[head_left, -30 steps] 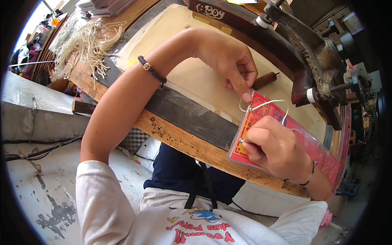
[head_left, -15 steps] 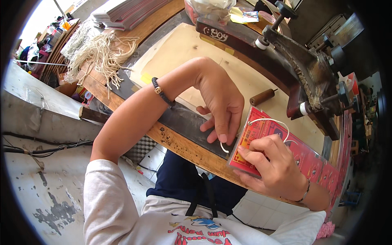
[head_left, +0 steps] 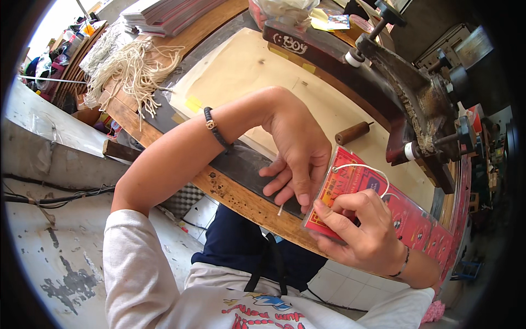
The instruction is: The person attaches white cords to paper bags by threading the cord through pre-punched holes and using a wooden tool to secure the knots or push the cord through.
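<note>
Hands working at a red printed stack

The stack is lying at the right of the workbench, overhanging its near edge. The right hand is pinching its near-left corner, thumb on top. A white cord is looping from its eyelet. The left hand is curling beside it, a cord tip poking out below; whether it is pinching cord, I cannot tell. Beyond, a clear plastic bag is holding indistinct contents.

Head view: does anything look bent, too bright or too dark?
In the head view, the wooden table edge bows and black rings the picture; in the same head view, the upper left glares nearly white, the far right is dim, and the red cards look well lit.
</note>
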### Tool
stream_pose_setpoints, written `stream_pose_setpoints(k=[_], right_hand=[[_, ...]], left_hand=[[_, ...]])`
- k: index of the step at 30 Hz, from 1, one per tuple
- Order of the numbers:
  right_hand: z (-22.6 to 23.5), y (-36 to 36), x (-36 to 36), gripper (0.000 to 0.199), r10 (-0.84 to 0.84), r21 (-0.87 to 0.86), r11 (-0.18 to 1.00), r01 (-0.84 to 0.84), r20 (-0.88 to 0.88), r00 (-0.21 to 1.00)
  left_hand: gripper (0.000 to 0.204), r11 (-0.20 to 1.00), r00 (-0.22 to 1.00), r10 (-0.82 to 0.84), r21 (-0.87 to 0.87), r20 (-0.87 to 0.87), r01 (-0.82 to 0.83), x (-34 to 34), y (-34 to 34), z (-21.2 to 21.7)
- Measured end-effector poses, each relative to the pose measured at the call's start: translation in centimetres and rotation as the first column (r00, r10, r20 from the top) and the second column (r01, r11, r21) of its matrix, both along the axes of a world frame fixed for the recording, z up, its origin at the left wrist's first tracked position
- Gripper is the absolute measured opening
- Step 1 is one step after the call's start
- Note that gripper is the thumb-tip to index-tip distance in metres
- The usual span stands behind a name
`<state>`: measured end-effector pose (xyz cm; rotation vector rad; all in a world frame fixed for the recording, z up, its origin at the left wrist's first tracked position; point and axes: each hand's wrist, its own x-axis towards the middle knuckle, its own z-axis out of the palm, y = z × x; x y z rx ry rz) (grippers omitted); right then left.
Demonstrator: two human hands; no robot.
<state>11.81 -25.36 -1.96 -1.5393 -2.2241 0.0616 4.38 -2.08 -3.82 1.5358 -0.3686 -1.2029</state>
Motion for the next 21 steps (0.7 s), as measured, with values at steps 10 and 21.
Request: stream_pose_setpoints(k=[10,21], right_hand=[[-0.2,0.2,0.4,0.050,0.063,0.041,0.997,-0.062,-0.027,0.998],[0.0,-0.1,-0.3,0.040,0.035,0.137,0.990,-0.043,0.054,0.998]], left_hand=[[0.033,0.998,0.998,0.051,0.025,0.037,-0.052,-0.4,0.2,0.9],[0.037,0.990,0.983,0.122,-0.092,0.135,-0.110,-0.4,0.7,0.4]])
